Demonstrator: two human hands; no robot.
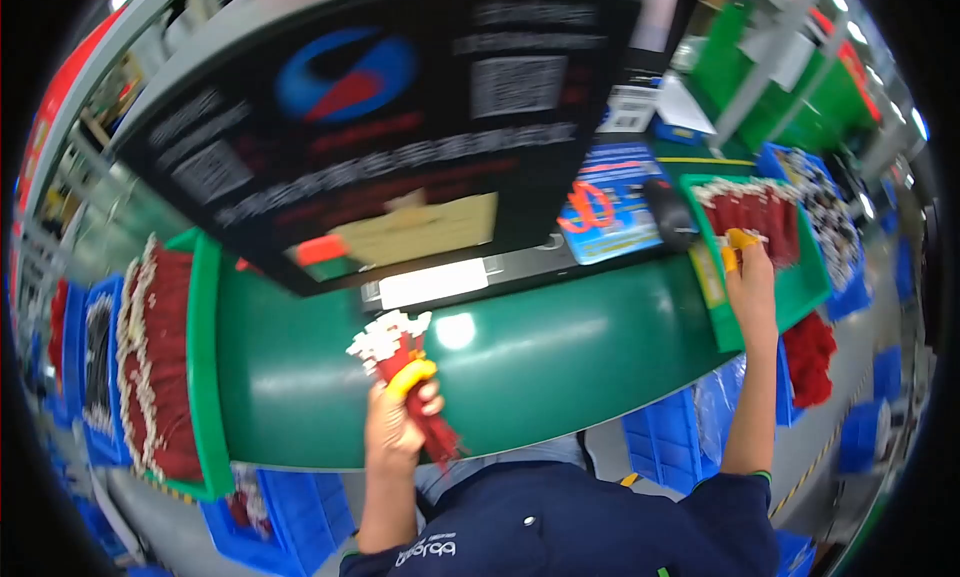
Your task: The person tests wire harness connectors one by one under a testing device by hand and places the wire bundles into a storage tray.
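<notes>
My left hand [400,417] is closed around a bundle of dark red wires [432,435] with white connectors at the upper end. A yellow band or finger cover crosses the bundle at the fingers. At the right, my right hand [750,267] reaches to the green bin [722,312]. Yellow covers show on its fingertips, which are close to the red wires with white ends [750,212] lying in that bin. Whether those fingers grip a wire is too small to tell. The hands are far apart.
A black monitor-like panel [400,177] stands over the green table [560,347]. Behind the table's middle lie a blue mat [620,232] and a black mouse [668,215]. At left is a green bin [207,377] of red wires. Blue bins [665,442] sit below the edge.
</notes>
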